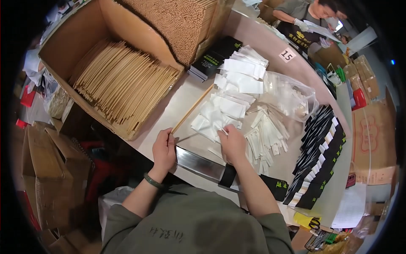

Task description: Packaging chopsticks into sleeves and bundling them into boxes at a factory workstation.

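Note:
My left hand (164, 148) is closed round the lower end of wooden chopsticks (192, 109), which slant up and away to the right. My right hand (232, 144) pinches a thin white packet (224, 131) at the near edge of a heap of flat white packets (228, 106). Below and between the hands, a shiny metal trough (199, 164) lies along the table's near edge. A black paper sleeve (228, 175) sits at its right end, under my right wrist. Narrow white paper strips (265, 137) are spread to the right of my right hand.
A cardboard box of loose chopsticks (122, 84) stands left, with another packed chopstick box (169, 25) behind. Stacked black sleeves (315, 156) line the right side. A clear plastic bag (289, 95) lies beside the packets. Across the table, a person (311, 25) in gloves handles white sheets.

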The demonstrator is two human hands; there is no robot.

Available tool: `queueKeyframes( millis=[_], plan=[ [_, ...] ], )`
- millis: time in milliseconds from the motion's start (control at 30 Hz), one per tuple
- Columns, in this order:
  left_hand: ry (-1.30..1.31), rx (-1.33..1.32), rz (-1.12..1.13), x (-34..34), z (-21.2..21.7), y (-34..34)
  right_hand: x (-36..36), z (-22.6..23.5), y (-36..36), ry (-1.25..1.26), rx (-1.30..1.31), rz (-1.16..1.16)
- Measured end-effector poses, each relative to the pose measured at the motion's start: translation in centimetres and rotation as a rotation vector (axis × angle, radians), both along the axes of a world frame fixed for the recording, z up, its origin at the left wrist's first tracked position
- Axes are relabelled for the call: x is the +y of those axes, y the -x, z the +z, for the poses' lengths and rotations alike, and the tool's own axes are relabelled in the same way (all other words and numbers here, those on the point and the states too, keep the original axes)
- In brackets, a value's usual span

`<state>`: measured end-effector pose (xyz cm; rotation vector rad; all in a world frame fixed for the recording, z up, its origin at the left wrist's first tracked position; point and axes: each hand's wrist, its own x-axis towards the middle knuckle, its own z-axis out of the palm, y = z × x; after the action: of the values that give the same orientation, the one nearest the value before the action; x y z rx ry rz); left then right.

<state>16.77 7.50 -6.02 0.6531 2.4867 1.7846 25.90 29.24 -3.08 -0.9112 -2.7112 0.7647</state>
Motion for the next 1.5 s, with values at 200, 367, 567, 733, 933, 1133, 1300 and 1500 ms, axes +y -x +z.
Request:
queueKeyframes(
  millis=[200, 367, 567, 733, 933, 1133, 1300, 1500],
  plan=[
    [-0.006, 0.03, 0.028, -0.4, 0.3, -0.1, 0.4, 5.2, -2.4, 0.117, 0.175, 0.221],
    [0.1, 0.025, -0.159, -0.4, 2.2, -0.7, -2.8, 4.3, -6.5, -0.101, -0.341, 0.66],
    [0.293, 0.007, -0.25, -0.1, 2.8, -2.7, -5.8, 5.1, -5.6, 0.001, -0.158, 0.409],
    [-0.084, -0.396, -0.121, -1.4, 1.9, -1.3, -7.9, 4.4, -4.7, -0.092, -0.237, 0.412],
    [0.059, -0.139, -0.153, -3.9, 2.1, -0.4, -5.2, 3.4, -7.4, -0.134, -0.031, 0.544],
    [-0.031, -0.295, -0.143, -1.1, 1.8, -1.4, -5.1, 3.2, -7.8, -0.15, 0.036, 0.503],
    [0.301, -0.113, -0.298, 0.3, 2.6, -2.3, -5.4, 3.4, -7.4, -0.133, -0.073, 0.466],
    [0.337, -0.161, -0.31, -1.1, 3.4, -2.9, -4.4, 6.4, -8.7, 0.101, -0.111, 0.472]
  ],
)
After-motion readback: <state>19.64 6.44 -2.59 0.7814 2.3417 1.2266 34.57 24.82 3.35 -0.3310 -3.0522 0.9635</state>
